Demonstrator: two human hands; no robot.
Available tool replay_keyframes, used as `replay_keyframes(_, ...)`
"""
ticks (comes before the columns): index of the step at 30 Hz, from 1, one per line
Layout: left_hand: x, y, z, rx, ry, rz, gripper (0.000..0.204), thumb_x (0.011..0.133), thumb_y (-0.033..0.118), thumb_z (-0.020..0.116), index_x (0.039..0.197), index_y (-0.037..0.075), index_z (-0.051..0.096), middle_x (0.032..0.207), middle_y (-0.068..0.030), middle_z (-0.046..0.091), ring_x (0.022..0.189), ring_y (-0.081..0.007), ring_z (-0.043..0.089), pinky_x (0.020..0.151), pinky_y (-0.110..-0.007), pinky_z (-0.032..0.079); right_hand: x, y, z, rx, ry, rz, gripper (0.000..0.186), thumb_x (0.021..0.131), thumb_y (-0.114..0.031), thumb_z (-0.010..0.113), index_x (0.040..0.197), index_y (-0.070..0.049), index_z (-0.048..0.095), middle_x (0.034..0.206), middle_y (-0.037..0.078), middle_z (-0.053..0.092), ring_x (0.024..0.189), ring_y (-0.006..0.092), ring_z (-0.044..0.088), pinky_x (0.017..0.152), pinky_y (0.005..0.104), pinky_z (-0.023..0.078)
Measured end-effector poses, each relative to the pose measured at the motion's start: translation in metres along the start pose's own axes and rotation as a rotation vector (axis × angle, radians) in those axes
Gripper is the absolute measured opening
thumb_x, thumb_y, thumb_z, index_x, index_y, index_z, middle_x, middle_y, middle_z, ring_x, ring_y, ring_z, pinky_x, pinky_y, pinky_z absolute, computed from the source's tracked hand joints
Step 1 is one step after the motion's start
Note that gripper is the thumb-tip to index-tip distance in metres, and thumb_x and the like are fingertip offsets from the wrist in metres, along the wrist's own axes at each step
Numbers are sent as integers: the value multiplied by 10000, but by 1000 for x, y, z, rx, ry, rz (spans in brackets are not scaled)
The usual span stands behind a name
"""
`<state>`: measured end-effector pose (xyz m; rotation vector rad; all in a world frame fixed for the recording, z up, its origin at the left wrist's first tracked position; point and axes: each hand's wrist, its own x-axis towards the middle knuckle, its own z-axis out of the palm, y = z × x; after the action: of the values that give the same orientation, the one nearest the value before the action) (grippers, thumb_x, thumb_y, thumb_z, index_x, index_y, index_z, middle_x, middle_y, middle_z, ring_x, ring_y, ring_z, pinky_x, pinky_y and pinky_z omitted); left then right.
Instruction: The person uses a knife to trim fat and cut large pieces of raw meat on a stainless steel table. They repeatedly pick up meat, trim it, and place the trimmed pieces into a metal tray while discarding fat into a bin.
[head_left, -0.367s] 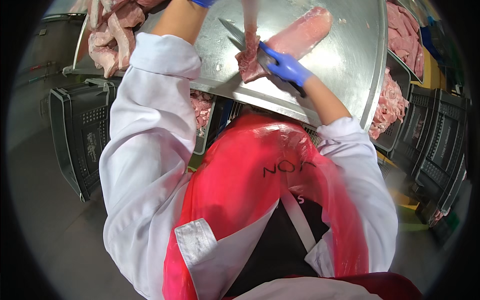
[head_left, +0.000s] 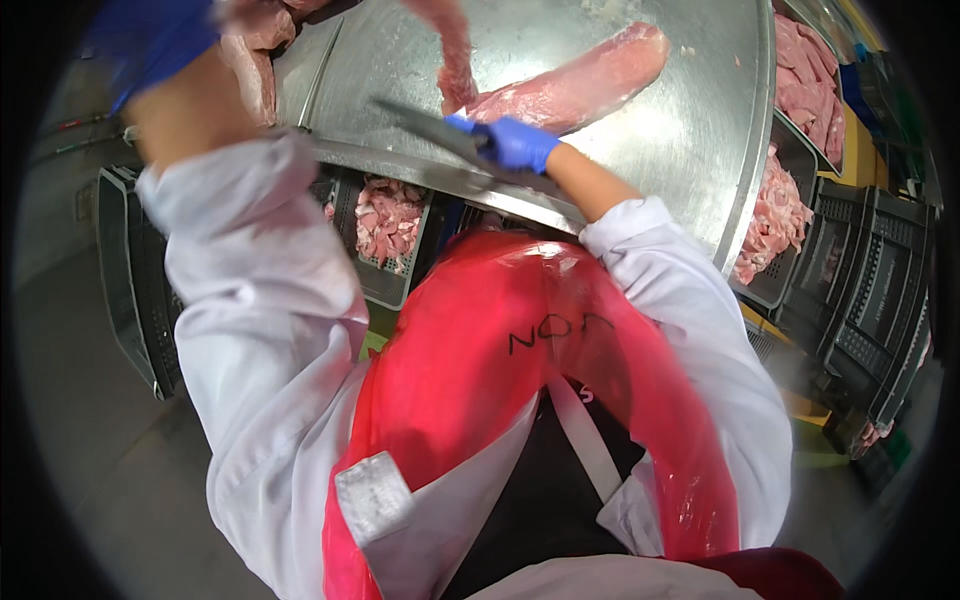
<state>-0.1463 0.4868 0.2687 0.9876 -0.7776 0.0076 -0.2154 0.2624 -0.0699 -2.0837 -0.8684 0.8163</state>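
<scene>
My right hand (head_left: pixel 522 146), in a blue glove, is closed round the handle of a knife (head_left: pixel 428 128). Its blade points left, above the near edge of a steel table (head_left: pixel 690 130). Just beyond the hand lies a long, pale pink piece of meat (head_left: pixel 585 82). A narrow strip of meat (head_left: pixel 455 50) runs from its left end up to the top edge of the view. At the far upper left my left hand (head_left: pixel 155 45), also gloved in blue, is smeared by motion. It is beside a pile of meat pieces (head_left: pixel 258 55); its fingers cannot be made out.
Below the table's near edge stands a crate with meat trimmings (head_left: pixel 388 222). To the right are a crate of trimmings (head_left: pixel 775 220) and a container of larger meat pieces (head_left: pixel 805 75). Dark plastic crates (head_left: pixel 860 290) stand at the right, and another dark crate (head_left: pixel 135 285) at the left.
My left hand has swung from the top middle to the far upper left. My right hand has moved left with the knife, and the meat strip's lower end has shifted left.
</scene>
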Motion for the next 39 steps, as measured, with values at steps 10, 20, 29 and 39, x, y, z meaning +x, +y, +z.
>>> replay_keyframes(10, -347, 190, -151, 1120, 905, -182, 105, 815, 117, 647, 891, 53, 612, 939, -122, 645, 899, -255, 629, 853, -416, 525, -122, 102, -98, 355, 480, 173, 716, 970, -196, 611, 1598, -358, 306, 869, 44, 664, 767, 152, 632, 823, 303, 545)
replay_keyframes(20, -271, -248, 31, 1638, -77, -682, 875, 766, 431, 760, 1487, 62, 428, 1515, -257, 417, 1430, -447, 355, 1171, -589, 268, -19, 190, -226, -185, 573, 99, 704, 937, -205, 562, 1595, -224, 313, 1080, 290, 694, 915, 327, 694, 833, 423, 543)
replay_keyframes(29, -194, -360, -62, 1637, -112, -443, 731, 886, 86, 617, 1556, 234, 366, 1617, -223, 271, 1465, -428, 316, 1182, -534, 304, -94, 163, -154, 274, 832, 586, 810, 953, -134, 570, 1638, -176, 140, 867, 159, 685, 655, 173, 649, 632, 335, 554)
replay_keyframes(39, -248, -374, 23, 944, -26, -558, 678, 1033, 298, 508, 1588, 27, 230, 1640, -239, 206, 1488, -404, 291, 1217, -455, 275, -28, 110, -163, 121, 667, 458, 775, 944, -153, 573, 1623, -269, 217, 818, 151, 687, 585, 177, 638, 563, 344, 560)
